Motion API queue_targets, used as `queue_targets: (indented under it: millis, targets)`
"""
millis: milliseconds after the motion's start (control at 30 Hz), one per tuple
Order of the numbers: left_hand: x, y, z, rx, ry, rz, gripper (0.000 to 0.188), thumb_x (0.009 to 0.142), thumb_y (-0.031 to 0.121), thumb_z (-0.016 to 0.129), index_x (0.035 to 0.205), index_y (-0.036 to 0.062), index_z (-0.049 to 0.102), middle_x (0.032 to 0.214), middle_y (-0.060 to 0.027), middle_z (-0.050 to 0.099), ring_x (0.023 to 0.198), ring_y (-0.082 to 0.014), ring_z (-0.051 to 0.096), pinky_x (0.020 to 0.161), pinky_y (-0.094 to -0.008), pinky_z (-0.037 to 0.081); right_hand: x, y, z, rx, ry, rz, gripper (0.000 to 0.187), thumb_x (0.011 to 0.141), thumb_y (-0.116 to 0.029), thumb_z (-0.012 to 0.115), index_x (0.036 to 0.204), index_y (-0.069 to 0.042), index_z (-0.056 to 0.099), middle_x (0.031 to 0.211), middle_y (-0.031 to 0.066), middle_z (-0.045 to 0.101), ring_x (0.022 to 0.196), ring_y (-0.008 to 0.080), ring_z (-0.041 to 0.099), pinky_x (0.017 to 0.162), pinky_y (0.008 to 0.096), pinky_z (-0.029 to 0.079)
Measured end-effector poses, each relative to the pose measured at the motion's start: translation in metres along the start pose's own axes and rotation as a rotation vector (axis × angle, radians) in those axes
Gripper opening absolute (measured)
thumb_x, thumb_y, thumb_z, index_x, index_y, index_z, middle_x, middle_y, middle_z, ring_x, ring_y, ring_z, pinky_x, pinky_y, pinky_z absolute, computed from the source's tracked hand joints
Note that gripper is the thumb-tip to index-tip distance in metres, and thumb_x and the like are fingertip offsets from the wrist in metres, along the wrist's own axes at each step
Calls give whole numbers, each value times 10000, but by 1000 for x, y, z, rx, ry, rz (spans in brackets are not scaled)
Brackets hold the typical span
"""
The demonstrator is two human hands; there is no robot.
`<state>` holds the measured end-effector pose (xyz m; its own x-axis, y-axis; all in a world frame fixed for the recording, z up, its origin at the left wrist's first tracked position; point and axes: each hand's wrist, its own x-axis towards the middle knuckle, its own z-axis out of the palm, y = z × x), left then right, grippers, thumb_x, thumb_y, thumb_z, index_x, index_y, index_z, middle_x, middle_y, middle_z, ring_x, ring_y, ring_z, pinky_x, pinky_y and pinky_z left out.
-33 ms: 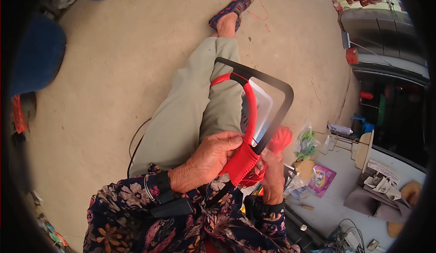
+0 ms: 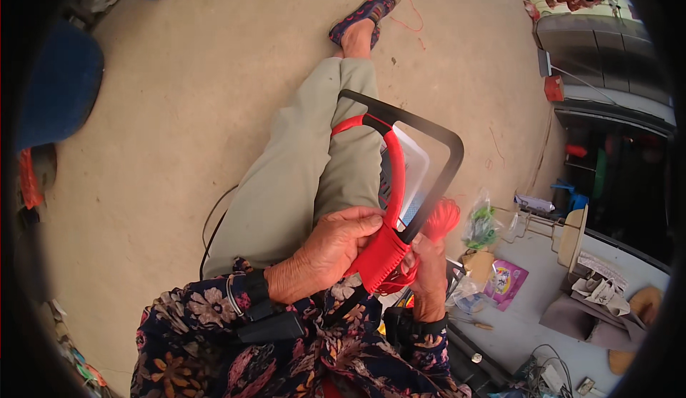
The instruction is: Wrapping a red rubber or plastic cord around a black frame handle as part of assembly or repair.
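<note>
Across my lap lies a black flat-bar frame [image 2: 451, 162] with a rounded corner. A curved band [image 2: 395, 176] wrapped in red joins it, with a short black stretch at its far end. Close to me, a wide red section of tightly wound cord [image 2: 377, 259] covers the frame, with a ridged row along its edge. My left hand [image 2: 332, 241] is closed, thumb and fingers pinching the left edge of this red wrapping. At the other side my right hand [image 2: 429, 273] is closed on a bundle of red cord [image 2: 441, 219], whose loops stick out beyond the fingers; some fingers are hidden behind the frame.
Behind the frame shows a white plastic container [image 2: 414, 162]. To the right, a pale surface [image 2: 529, 312] carries a purple packet [image 2: 507, 282], a plastic bag with green inside [image 2: 482, 226] and folded grey cloth [image 2: 589, 319]. A blue tub [image 2: 61, 87] stands at left.
</note>
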<state>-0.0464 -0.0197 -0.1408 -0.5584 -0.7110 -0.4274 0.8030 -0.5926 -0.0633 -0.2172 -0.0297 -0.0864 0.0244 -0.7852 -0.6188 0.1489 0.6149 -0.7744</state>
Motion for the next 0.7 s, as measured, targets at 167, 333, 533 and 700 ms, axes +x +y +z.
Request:
queue_targets:
  millis: [167, 333, 533, 700]
  targets:
    - [2, 1, 2, 18, 39, -18, 222, 938, 140, 522, 1071, -34, 560, 1004, -111, 638, 911, -181, 625, 870, -328, 489, 3, 2, 2, -4, 44, 9, 169, 857, -150, 571, 757, -35, 498, 531, 16, 431, 416, 108, 406, 407, 244, 369]
    - [0, 1, 2, 25, 60, -21, 200, 941, 140, 514, 1034, -28, 567, 971, -105, 644, 888, -180, 628, 849, -327, 496, 3, 2, 0, 11, 32, 13, 175, 859, -156, 574, 758, -40, 491, 523, 17, 423, 409, 110, 405, 397, 243, 365]
    - [0, 2, 0, 30, 5, -54, 203, 913, 103, 520, 1058, -33, 556, 1001, -116, 638, 911, -193, 624, 869, -342, 483, 2, 2, -1, -2, 35, 5, 176, 865, -167, 574, 772, -51, 482, 519, 14, 419, 401, 111, 405, 394, 245, 364]
    - [1, 9, 2, -3, -73, -117, 224, 890, 117, 534, 1059, -30, 552, 999, -117, 635, 930, -203, 616, 889, -352, 466, 1, 3, -3, 6, 38, 17, 173, 864, -164, 574, 772, -56, 475, 525, 12, 414, 402, 107, 398, 395, 244, 363]
